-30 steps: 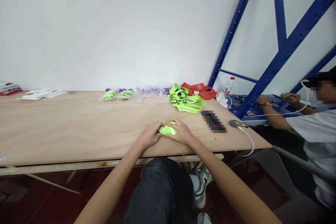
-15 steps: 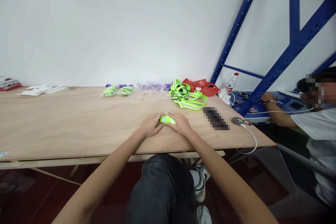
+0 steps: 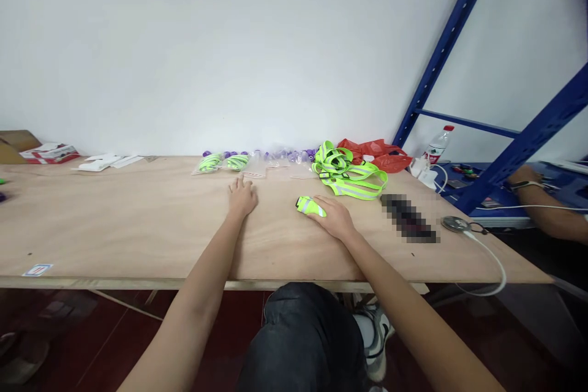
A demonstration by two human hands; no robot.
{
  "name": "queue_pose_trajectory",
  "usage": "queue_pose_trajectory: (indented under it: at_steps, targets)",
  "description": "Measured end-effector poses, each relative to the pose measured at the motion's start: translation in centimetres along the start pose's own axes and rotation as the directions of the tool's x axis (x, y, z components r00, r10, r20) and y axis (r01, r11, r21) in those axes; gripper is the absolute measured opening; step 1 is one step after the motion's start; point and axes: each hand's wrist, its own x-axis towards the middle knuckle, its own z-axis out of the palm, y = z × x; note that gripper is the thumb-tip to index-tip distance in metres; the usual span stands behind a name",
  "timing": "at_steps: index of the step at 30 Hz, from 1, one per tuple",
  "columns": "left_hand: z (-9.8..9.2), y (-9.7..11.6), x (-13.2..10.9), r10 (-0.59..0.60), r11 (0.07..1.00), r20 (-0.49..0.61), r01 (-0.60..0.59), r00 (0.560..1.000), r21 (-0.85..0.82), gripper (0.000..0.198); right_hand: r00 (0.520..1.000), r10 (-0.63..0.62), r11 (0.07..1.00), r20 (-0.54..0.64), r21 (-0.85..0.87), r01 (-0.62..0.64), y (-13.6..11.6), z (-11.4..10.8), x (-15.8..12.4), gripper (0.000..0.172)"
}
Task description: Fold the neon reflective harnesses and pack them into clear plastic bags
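Observation:
My right hand point(image 3: 334, 217) is closed round a folded neon-yellow reflective strap point(image 3: 311, 206) with silver stripes, low over the wooden table point(image 3: 151, 220). Away to its left, my left hand point(image 3: 242, 196) reaches forward with nothing in it, fingers stretched out. Its fingertips come close to a clear plastic bag point(image 3: 255, 165). Beside that bag lie two bagged bundles of striped neon strap, one bundle point(image 3: 237, 162) nearer my hand and another bundle point(image 3: 210, 162) farther left. A loose heap of neon reflective straps point(image 3: 353, 177) spreads beyond my right hand.
Purple rolls point(image 3: 312, 154) line the wall, and a red plastic bag point(image 3: 379, 155) sits behind the strap heap. On the right are a pixelated dark object point(image 3: 408, 218), a round device point(image 3: 454, 224) with a white cable, a bottle point(image 3: 436, 146), a blue rack point(image 3: 496, 177) and a person's arm point(image 3: 546, 202).
My left hand has let go of the folded strap and moved forward and left toward the bags. My right hand keeps the strap. The view has turned somewhat left.

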Motion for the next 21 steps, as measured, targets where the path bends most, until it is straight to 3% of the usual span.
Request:
queue_pose_trajectory:
  at_steps: [4,14,21]
  targets:
    - [0.2,-1.5,1.6,-0.078,0.993,0.060,0.072,0.995,0.098,0.045,0.999,-0.025,0.999,-0.023,-0.037,0.024,-0.1,0.0,-0.1,0.050]
    - [1.4,-2.3,4.0,0.043,0.988,0.169,-0.066,0.985,0.138,0.046,0.998,-0.029,0.999,-0.052,-0.036,0.027,-0.4,0.0,-0.1,0.048]
    - [2.4,-2.6,5.0,0.066,0.991,0.137,-0.081,0.988,0.111,0.052,0.999,-0.025,0.999,-0.031,-0.049,0.023,-0.3,0.0,0.0,0.047]
